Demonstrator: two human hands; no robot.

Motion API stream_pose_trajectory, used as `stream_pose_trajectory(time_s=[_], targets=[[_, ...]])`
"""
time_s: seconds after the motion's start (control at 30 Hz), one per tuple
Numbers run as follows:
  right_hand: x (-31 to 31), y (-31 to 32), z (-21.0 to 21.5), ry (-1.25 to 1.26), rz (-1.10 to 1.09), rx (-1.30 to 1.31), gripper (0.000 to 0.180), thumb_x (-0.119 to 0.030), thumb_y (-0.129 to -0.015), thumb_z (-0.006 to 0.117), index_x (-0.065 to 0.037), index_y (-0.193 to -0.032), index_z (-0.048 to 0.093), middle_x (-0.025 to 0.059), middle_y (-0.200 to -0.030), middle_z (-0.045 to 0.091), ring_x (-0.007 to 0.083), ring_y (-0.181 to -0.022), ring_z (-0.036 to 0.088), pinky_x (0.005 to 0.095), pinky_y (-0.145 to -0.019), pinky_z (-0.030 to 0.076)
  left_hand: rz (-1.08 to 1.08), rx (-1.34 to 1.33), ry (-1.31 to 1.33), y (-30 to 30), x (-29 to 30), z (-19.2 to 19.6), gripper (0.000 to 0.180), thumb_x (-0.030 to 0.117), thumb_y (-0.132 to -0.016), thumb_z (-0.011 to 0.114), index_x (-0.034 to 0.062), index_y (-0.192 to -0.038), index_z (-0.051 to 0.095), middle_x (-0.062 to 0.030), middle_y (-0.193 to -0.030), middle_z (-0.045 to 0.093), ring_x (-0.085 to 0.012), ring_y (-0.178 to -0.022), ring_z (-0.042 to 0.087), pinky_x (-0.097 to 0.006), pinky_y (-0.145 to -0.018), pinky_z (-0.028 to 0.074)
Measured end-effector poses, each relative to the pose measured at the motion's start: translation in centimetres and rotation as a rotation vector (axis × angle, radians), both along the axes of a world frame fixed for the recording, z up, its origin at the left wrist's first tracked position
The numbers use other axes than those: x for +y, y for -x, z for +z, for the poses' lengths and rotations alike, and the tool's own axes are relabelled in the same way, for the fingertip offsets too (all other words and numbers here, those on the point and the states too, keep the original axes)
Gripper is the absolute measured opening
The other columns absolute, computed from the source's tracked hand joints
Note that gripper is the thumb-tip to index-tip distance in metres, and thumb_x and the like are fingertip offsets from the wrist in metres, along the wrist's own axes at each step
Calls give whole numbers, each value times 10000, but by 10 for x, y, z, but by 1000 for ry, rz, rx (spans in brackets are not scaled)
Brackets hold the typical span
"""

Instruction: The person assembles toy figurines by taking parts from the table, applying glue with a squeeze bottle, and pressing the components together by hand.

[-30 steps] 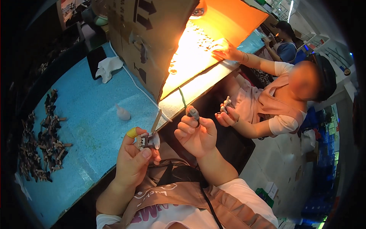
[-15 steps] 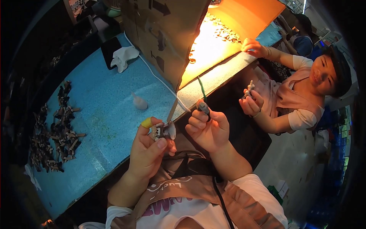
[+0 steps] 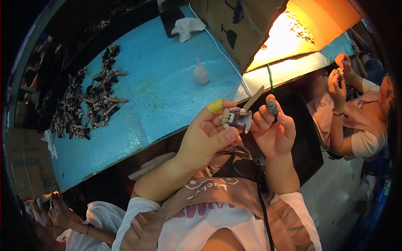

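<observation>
My left hand (image 3: 201,140), with yellow tape around one finger, grips a small brown-and-white figurine (image 3: 242,121). A flat wooden stick (image 3: 254,98) rises just behind the figurine; whether it is fixed to it I cannot tell. Close beside it, my right hand (image 3: 274,131) pinches a small grey-and-black piece (image 3: 272,108) between thumb and fingers. Above that piece a thin green strand (image 3: 270,78) runs up to the table edge; I cannot make out whether the two are joined.
Many similar dark figurines with wooden sticks (image 3: 94,98) lie at the left of the blue table (image 3: 155,92). A whitish pointed bottle (image 3: 201,74) stands mid-table, near a white cord (image 3: 222,48) and cloth (image 3: 187,28). A lit cardboard box (image 3: 234,25) holds small pieces. Co-workers sit right and lower left.
The view has shifted, so the table and box sit differently in it. My hands have drawn closer together, still holding their pieces. The co-worker at right has brought both hands together.
</observation>
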State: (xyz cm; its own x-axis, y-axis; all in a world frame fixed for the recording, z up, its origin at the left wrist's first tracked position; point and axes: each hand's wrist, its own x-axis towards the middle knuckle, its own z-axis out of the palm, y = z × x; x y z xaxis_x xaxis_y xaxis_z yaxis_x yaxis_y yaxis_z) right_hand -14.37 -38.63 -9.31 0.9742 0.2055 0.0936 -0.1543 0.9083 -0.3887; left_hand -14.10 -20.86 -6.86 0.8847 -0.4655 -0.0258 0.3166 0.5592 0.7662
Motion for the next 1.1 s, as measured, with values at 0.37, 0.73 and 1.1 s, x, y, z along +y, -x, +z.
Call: stream_pose_trajectory(time_s=[0.37, 0.73, 1.1], targets=[[11, 2, 2, -30, -38, 18, 341, -138, -773, 491, -74, -1108, 486, 26, -741, 477, 166, -675, 453, 301, -652, 356, 79, 25, 5, 3, 3, -9, 503, 98, -783, 624, 54, -1213, 366, -120, -1056, 533, -158, -777, 556, -268, -648, 447], [13, -17, 4, -149, -9, 126, 328, -168, -749, 484, -93, -1068, 488, -9, -702, 391, 119, -627, 347, 263, -619, 301, 71, 84, -19, -14, 0, -18, 472, 57, -798, 580, 58, -1213, 356, -107, -995, 540, -142, -763, 551, -253, -634, 442], [15, -24, -3, -199, 3, 193, 304, -176, -761, 471, -92, -1049, 521, -19, -678, 375, 113, -621, 341, 255, -615, 294, 63, 134, 8, -21, 2, -24, 467, 53, -800, 572, 57, -1212, 352, -113, -976, 538, -139, -766, 546, -244, -650, 446]])
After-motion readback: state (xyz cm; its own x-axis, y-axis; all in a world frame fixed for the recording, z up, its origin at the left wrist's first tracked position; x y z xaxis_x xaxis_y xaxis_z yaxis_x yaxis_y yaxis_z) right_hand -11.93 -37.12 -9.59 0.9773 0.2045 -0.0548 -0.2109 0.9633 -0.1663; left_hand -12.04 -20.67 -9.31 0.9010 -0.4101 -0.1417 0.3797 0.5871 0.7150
